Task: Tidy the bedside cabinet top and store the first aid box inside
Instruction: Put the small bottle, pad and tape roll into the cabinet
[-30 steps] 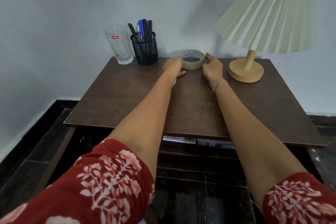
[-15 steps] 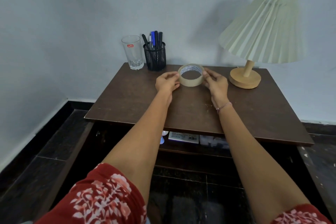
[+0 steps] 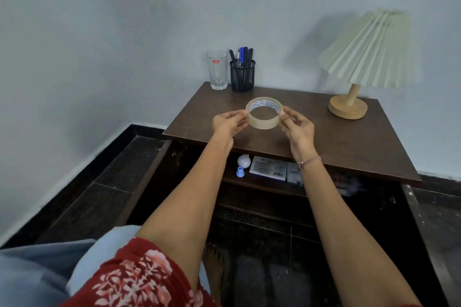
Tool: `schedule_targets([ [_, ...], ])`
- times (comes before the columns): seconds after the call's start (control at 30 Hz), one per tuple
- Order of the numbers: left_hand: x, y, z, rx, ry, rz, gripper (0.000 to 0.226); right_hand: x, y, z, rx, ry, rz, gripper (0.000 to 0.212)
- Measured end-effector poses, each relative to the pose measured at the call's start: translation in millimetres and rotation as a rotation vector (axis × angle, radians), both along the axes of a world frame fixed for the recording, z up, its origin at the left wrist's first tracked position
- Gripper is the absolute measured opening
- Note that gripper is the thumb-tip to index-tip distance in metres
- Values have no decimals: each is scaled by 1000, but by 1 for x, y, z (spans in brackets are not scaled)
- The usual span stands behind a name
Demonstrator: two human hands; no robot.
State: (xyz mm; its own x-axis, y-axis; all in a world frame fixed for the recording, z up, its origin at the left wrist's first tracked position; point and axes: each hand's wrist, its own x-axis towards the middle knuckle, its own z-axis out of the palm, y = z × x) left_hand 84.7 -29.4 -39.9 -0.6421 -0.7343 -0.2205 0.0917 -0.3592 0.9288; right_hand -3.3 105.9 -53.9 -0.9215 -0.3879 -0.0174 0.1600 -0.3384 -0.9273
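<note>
Head view: tape (image 3: 264,126) pinched from both sides, left hand (image 3: 228,123) on its left rim, right hand (image 3: 298,127) on its right rim. Roll is tilted, hole toward the camera, over the front middle of the cabinet top (image 3: 336,137). Glass (image 3: 217,70) and pen holder (image 3: 242,78) side by side back left, lamp (image 3: 369,57) back right. Open shelf below: white box (image 3: 268,168), bulb (image 3: 243,161) just left of it.

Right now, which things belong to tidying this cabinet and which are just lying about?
In the job: tape roll, pinched between left hand and right hand; cabinet top.
Lying about: drinking glass, mesh pen holder, lamp, light bulb, white box.
</note>
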Motion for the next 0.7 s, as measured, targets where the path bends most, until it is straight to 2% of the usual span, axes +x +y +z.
schedule_targets([
  [0.17,38,8,1,8,26,3,7,28,10,2,-85,-122,98,36],
  [0.47,102,7,-20,56,90,15,8,82,11,-7,-98,-228,156,19],
  [0.7,138,1,-39,88,115,20,13,119,2,-29,-120,-353,148,16],
])
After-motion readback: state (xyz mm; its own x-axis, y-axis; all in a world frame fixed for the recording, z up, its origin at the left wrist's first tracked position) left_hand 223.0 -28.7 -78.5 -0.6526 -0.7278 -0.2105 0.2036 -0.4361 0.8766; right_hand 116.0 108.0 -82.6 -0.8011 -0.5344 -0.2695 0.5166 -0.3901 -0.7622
